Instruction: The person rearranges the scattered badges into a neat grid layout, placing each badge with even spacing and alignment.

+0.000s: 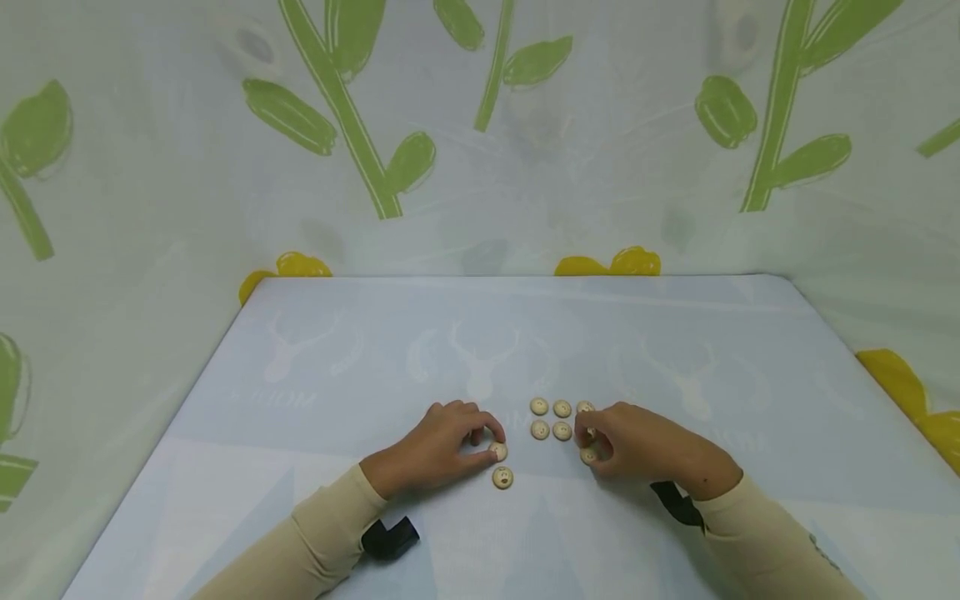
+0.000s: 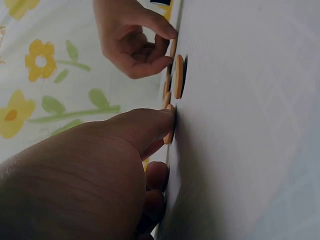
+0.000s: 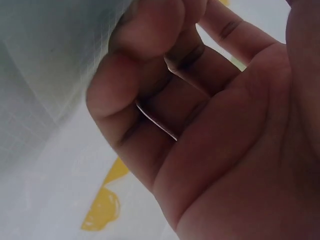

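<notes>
My left hand (image 1: 448, 446) pinches a small round wooden disc (image 1: 498, 451) between thumb and forefinger at the tabletop. Just below it lies another disc (image 1: 502, 477) with a small dark face drawn on it. To the right, my right hand (image 1: 647, 446) has its thumb and forefinger about a further disc (image 1: 588, 456). Its fingers partly cover a disc (image 1: 586, 407) at the end of the top row. In the left wrist view, the left thumb (image 2: 145, 125) presses on the pinched disc (image 2: 170, 125). Only the curled fingers and palm (image 3: 220, 145) show in the right wrist view.
Between the hands, several matching discs (image 1: 539, 406) lie in two short rows. They rest on a pale blue table (image 1: 300, 467) with faint deer prints. A white curtain (image 1: 622, 167) with green leaves and yellow flowers hangs behind and beside it. Black straps (image 1: 390, 537) circle the wrists.
</notes>
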